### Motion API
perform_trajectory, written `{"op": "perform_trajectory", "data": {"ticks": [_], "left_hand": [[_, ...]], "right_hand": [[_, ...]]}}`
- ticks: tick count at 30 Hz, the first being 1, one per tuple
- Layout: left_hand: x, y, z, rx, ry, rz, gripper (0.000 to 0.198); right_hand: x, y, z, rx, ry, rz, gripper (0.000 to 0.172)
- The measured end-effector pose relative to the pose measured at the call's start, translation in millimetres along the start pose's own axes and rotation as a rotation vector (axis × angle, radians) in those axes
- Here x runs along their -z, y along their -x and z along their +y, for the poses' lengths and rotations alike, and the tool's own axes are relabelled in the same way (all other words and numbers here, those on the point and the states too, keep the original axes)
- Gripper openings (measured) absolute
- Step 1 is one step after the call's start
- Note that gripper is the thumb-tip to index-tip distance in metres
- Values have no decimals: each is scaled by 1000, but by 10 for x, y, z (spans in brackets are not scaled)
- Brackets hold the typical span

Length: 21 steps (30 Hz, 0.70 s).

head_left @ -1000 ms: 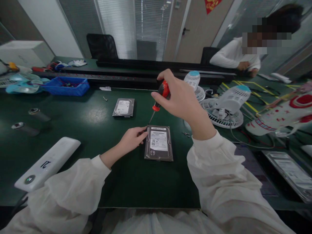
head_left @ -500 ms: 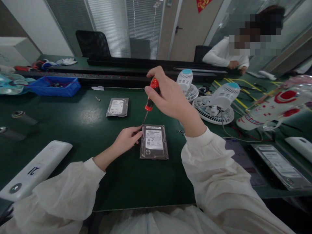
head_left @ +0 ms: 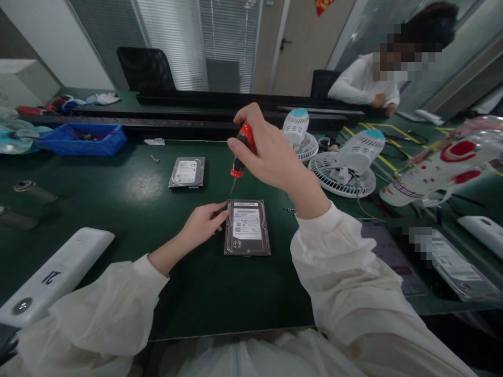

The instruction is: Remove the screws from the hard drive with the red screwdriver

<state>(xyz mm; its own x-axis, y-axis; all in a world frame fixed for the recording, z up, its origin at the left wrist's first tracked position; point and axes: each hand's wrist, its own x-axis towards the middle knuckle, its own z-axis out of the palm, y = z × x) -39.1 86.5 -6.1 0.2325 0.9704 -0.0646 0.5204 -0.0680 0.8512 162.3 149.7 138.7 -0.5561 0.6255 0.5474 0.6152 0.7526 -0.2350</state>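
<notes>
A hard drive [head_left: 247, 225] lies label up on the green table in front of me. My left hand [head_left: 203, 224] is closed at its upper left side, thumb and fingertips pressed against the edge near the corner. Above that corner, my right hand [head_left: 264, 147] grips a red and black screwdriver [head_left: 238, 163] by its handle. The shaft slants down, and its tip meets the drive's upper left corner beside my left fingertips. Whatever lies right under the tip is too small to make out. Farther back on the table rests a second hard drive [head_left: 187, 172].
Small screws [head_left: 290, 210] lie right of the drive. White fans [head_left: 342, 173] and a printed bottle [head_left: 428, 173] stand to the right, beyond another hard drive [head_left: 463, 264]. At left are a white device [head_left: 58, 275] and a blue bin [head_left: 84, 140]. A person [head_left: 363, 84] sits across the table.
The view has shifted slightly. The screwdriver stays at the drive's upper left corner, its handle and my right hand turned a little; my left hand keeps its place at the edge.
</notes>
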Motion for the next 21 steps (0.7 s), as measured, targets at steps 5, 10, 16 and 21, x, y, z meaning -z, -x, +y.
{"op": "perform_trajectory", "data": {"ticks": [5,10,16,21], "left_hand": [[2,1,-11,1,-5,3,51],[12,11,-3,4,-3,0,52],[11,11,15,26,1,1,51],[14,14,48,44,-1,4,50]], "right_hand": [[-2,2,-6,78,-101,-12,30],[23,-9,-29,-14,13,-14,33],[33,13,-2,47,-89,-30,31],[8,8,9,67,-137,-42,33]]}}
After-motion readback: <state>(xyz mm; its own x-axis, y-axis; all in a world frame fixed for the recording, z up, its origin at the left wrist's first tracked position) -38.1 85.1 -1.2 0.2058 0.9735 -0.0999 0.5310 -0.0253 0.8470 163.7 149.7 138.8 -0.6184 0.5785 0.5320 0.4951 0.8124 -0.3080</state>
